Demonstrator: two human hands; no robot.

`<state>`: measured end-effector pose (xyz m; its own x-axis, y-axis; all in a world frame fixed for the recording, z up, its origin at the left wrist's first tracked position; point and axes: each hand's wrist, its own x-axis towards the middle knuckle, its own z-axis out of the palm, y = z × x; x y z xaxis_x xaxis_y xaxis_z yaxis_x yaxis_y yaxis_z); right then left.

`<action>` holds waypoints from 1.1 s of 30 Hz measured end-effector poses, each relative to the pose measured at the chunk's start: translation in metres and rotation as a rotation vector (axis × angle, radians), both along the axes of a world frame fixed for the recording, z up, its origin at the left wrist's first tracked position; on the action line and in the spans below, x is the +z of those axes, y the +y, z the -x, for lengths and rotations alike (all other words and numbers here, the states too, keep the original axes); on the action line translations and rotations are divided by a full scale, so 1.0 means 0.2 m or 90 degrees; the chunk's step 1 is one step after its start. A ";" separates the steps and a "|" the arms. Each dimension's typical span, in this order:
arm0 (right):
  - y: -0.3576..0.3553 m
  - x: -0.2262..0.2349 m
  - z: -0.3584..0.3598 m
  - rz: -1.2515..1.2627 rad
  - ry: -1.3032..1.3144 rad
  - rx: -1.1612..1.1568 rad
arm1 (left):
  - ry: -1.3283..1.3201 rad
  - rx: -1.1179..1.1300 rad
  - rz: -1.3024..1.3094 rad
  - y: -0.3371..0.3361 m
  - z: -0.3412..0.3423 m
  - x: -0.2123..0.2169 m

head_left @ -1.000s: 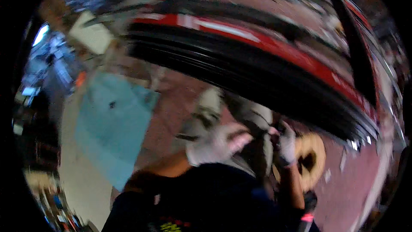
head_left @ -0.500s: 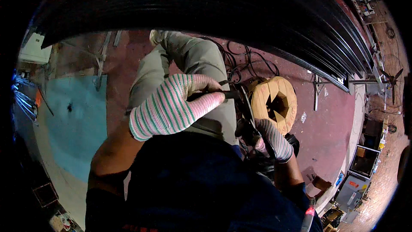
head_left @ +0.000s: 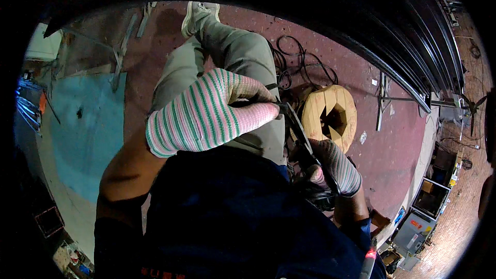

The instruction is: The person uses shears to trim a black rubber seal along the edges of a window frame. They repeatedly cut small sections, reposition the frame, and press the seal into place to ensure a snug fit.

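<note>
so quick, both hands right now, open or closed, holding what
Left hand: closed, pinching a small dark piece between thumb and fingers.
Right hand: closed on a long, thin dark object; exact kind unclear.

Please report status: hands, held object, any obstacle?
Left hand: pinching dark strip near upper end. Right hand: gripping near lower end. Tan ring-shaped roll just beyond right hand; strip looks unobstructed.

The left hand [head_left: 204,113] is pinching with thumb and fingers. The right hand [head_left: 338,168] is gripping closer in. The left arm [head_left: 129,168] is bending outward.
</note>
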<state>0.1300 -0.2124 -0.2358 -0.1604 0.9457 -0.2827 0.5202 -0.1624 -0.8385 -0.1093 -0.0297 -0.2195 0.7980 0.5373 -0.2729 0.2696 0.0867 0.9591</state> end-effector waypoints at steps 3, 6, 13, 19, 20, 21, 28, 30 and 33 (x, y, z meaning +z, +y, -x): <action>-0.03 -0.04 -0.01 0.009 0.018 0.012 | 0.024 -0.013 0.023 0.01 -0.01 0.02; -0.01 -0.06 -0.02 0.137 0.099 0.009 | 0.035 -0.019 0.042 0.00 -0.01 0.03; 0.02 -0.03 -0.01 0.158 0.071 0.032 | 0.009 -0.009 0.010 -0.01 -0.01 -0.01; -0.01 -0.05 -0.01 0.146 0.095 0.013 | 0.027 -0.017 0.017 0.00 -0.01 0.00; -0.01 -0.06 -0.01 0.142 0.091 0.016 | 0.026 -0.016 0.028 0.00 -0.01 0.02; -0.02 -0.07 -0.01 0.139 0.087 0.019 | 0.025 -0.015 0.039 0.00 -0.01 0.03; -0.02 -0.07 0.01 0.105 0.116 0.004 | 0.035 -0.048 -0.037 0.01 -0.01 0.00; -0.02 -0.07 0.02 0.099 0.115 -0.002 | 0.023 -0.047 -0.045 0.00 -0.01 -0.01; -0.01 -0.02 0.04 0.104 0.104 -0.017 | 0.036 -0.055 -0.025 0.01 -0.01 0.02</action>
